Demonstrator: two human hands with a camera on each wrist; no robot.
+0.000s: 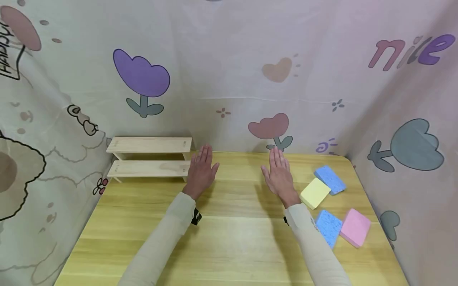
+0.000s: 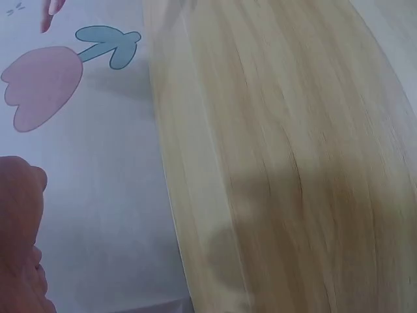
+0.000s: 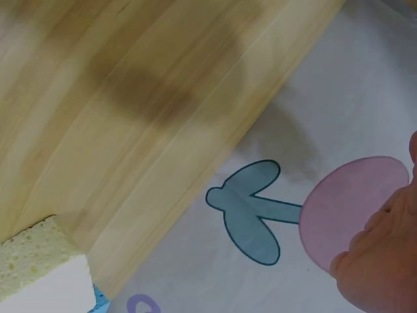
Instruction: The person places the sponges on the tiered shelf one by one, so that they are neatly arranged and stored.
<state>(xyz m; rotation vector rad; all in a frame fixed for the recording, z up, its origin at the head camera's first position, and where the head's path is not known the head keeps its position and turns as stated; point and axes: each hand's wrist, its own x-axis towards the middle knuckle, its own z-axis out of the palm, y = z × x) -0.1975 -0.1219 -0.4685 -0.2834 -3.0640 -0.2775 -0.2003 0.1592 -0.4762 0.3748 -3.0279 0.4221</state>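
Note:
My left hand [image 1: 201,172] is held over the table with its fingers straight and nothing in it. In the head view it overlaps the right end of a two-step wooden rack [image 1: 150,168]. My right hand [image 1: 278,174], also empty and straight-fingered, is over the table's right half. Nearest to it lies a yellow sponge [image 1: 315,193], with a blue sponge [image 1: 330,180] touching it behind. Closer to the front are a second blue sponge [image 1: 328,228], partly hidden by the right sleeve, and a pink sponge [image 1: 355,228]. The right wrist view shows the yellow sponge [image 3: 49,264] at lower left.
The wooden table [image 1: 236,246] has a patterned cloth [image 1: 222,71] hanging behind it and at both sides. The rack stands at the back left corner, near the cloth. The sponges lie along the right side of the table.

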